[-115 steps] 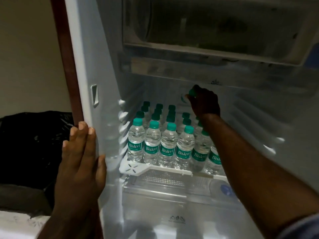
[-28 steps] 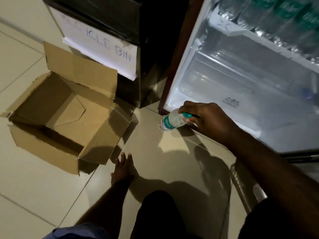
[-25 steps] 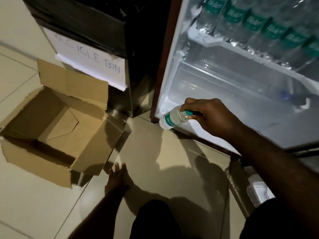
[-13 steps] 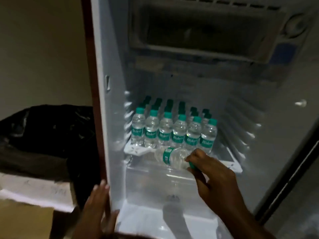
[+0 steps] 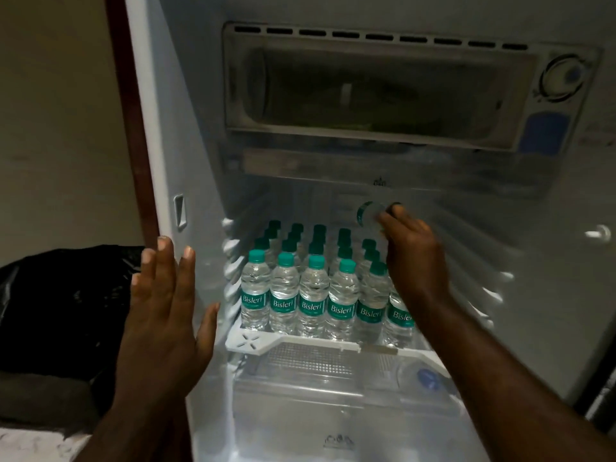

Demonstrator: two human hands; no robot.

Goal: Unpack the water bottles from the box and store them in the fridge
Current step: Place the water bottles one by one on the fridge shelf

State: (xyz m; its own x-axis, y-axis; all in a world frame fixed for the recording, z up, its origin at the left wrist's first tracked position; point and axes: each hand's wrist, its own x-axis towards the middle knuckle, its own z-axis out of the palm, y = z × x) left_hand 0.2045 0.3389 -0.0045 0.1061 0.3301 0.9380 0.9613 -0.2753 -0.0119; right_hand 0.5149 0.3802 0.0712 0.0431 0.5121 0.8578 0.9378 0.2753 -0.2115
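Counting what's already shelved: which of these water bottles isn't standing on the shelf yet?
The bottle in the right hand, held tilted above the back right of the shelf. All the other bottles stand upright in rows.

Held bottle (image 5: 368,213) tilted, above upright shelved bottles (image 5: 313,295)

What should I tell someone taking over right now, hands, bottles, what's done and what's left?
Left hand: open, flat against the fridge's left wall edge.
Right hand: fingers shut on a water bottle, held tilted above the back right of the shelf.
Done: rows of upright bottles fill the shelf.
Left: set this bottle down at the back right. The box is out of view, so check it for more.
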